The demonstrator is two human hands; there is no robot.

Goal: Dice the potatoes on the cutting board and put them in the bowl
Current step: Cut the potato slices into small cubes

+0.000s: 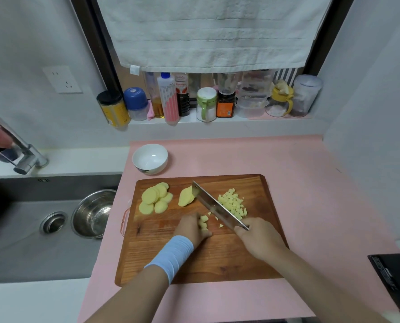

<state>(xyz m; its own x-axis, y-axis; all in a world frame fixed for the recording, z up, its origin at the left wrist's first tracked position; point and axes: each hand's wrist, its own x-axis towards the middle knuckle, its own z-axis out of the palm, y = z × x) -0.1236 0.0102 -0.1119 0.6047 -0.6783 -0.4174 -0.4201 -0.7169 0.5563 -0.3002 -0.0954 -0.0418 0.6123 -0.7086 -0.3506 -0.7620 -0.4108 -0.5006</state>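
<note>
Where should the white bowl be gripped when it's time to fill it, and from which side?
The rim, probably. The white bowl stands upright and empty beyond the cutting board's far left corner, rim bare all round. Come from its near side, thumb inside, fingers under the curved wall; the left hand, holding potato pieces, is nearer.

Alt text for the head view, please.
The right hand holds a cleaver over a wooden cutting board, the left hand gripping potato pieces beside a diced pile; potato slices lie left, an empty white bowl behind.
</note>
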